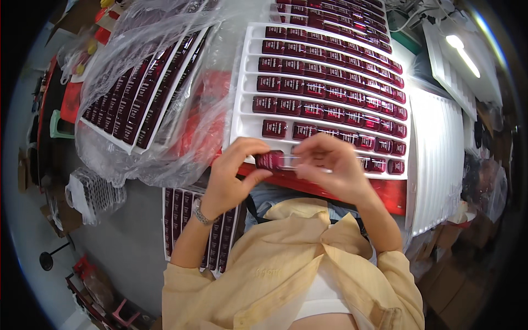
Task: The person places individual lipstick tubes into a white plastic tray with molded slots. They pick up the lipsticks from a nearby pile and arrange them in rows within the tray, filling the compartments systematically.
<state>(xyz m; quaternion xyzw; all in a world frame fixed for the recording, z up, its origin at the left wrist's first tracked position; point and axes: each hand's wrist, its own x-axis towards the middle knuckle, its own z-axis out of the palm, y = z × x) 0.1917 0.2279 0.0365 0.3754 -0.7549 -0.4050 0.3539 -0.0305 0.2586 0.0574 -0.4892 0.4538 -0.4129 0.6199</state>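
A small dark red bottle [269, 160] lies sideways between the thumb and fingers of my left hand [237, 170], over the near edge of a white tray [248, 124]. From its right side a clear cap-like piece [289, 162] reaches in between the curled fingers of my right hand [333, 169], which are smeared by motion. Rows of similar dark red bottles [324, 113] with pale print fill the tray's grooves. One bottle [273, 128] in the row just beyond my hands stands apart from its neighbours by a gap.
Plastic film [165, 165] wraps another tray of bottles [129, 104] at the left. The trays rest on a red surface [390, 198]. Stacked white empty trays [437, 159] stand at the right. Below the table edge, more packed bottles [176, 214] show beside my left arm.
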